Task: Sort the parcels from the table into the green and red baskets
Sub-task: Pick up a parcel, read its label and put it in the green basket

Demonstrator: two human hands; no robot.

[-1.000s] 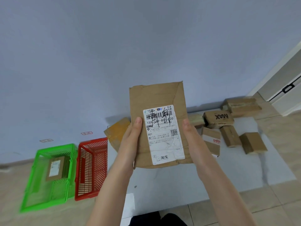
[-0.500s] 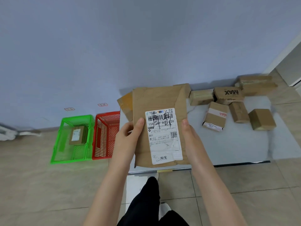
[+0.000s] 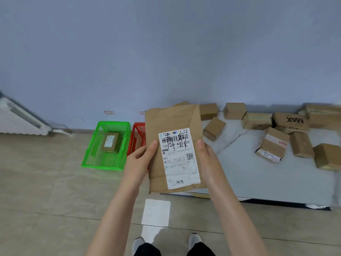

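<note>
Pale marble-patterned table (image 3: pixel 258 178), smooth and low, set against the wall and carrying a loose scatter of small brown cardboard parcels (image 3: pixel 302 145), boxy and taped, waiting for sorting. Left of it on the tiled floor, green basket (image 3: pixel 92 154) of open plastic mesh, already holding one labelled parcel (image 3: pixel 110 143); red basket (image 3: pixel 137 137) of the same mesh just beside it, mostly hidden behind the held item. Flat brown paper parcel (image 3: pixel 171 122), creased and soft-cornered, raised upright in front of the chest, its white shipping label (image 3: pixel 178 157) with barcode and black handwriting turned toward the face, probably for reading to pick a basket. Left hand (image 3: pixel 142 159) clasping its left edge, thumb over the front; right hand (image 3: pixel 206 157) pressed along the right edge, likewise gripping it.
</note>
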